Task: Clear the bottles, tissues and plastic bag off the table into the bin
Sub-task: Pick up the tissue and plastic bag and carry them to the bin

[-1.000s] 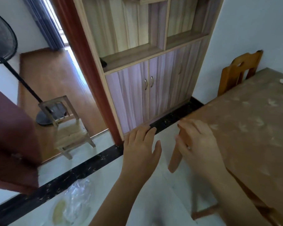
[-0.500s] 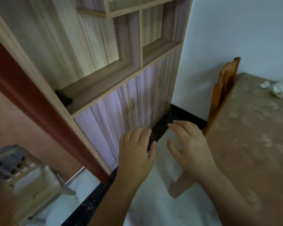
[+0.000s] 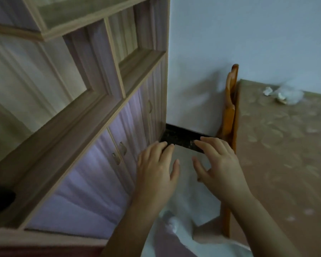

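My left hand (image 3: 157,169) and my right hand (image 3: 219,164) hover side by side over the floor, palms down, fingers spread, holding nothing. The table (image 3: 285,154) with a brown patterned cover fills the right side. At its far end lie crumpled tissues (image 3: 268,90) beside a pale crinkled plastic bag (image 3: 291,95). Both hands are well short of them, left of the table edge. No bottles and no bin are in view.
A wooden cabinet (image 3: 82,117) with shelves and lilac doors stands close on the left. An orange wooden chair (image 3: 229,108) is pushed against the table's left edge, next to the pale wall. A black floor strip (image 3: 180,138) runs along the wall.
The view has swung right: the doorway, stool and fan have left the frame, and the table's far end with the tissues and bag has come closer. Both hands stay empty.
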A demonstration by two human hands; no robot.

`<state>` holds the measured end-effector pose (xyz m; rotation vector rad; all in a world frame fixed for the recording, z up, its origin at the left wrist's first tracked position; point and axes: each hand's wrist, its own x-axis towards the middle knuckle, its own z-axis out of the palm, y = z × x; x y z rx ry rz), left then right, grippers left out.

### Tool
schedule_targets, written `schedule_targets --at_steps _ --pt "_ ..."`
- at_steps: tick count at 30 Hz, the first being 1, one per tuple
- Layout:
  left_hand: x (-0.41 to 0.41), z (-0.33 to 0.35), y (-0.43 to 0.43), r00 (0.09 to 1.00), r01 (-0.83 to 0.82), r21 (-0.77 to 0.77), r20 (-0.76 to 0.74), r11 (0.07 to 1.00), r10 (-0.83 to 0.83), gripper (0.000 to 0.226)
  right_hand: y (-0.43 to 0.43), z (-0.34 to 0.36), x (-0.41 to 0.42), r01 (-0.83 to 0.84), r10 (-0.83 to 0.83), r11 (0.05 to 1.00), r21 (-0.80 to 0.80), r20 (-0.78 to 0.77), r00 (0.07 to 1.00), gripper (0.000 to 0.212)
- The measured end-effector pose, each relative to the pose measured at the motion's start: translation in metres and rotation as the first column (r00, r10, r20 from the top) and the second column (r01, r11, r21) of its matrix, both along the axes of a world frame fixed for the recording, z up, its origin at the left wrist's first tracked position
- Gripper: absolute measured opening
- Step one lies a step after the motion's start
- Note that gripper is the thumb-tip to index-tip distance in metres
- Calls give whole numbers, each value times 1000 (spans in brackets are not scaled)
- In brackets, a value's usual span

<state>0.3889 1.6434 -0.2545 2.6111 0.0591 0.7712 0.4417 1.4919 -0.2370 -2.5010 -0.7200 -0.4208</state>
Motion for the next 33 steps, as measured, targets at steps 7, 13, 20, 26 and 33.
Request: schedule_targets --at_steps 7,13,20,26,33 --pt "130 10 9 983 183 78 -25 980 -182 39 0 5 110 164 -165 983 80 -2 986 35" --pt "224 21 -7 948 312 99 33 945 -316 36 -20 12 181 330 -336 938 111 44 941 34" --pt "302 11 -37 875 484 73 -32 872 -483 39 -49 6 224 506 -508 859 77 -2 862 37" --pt "385 7 -66 773 633 39 -83 773 -629 41 -69 6 277 657 -657 753 30 9 753 35" --pt "486 15 -86 667 744 -5 -64 669 -742 43 -76 19 354 758 -758 652 -22 9 653 39"
